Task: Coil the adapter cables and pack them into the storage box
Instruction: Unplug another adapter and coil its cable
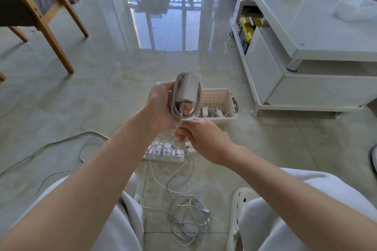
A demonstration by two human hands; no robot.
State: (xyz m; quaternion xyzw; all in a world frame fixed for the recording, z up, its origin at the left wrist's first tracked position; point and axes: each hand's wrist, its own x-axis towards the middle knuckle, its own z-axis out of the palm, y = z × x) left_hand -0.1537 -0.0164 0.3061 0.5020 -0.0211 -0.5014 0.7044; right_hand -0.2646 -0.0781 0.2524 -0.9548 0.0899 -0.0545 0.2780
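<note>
Well above the tiled floor point(122, 87), the left hand point(161, 106) grips a white adapter point(188, 89), fingers point(186, 109) curled round the cable point(175, 104) wound on it. The right hand point(204, 138) pinches the cable's loose end just below. Behind them, an open storage box point(216, 120) holds coiled adapters point(214, 112). A power strip point(163, 156) and loose cables point(183, 210) lie nearer.
</note>
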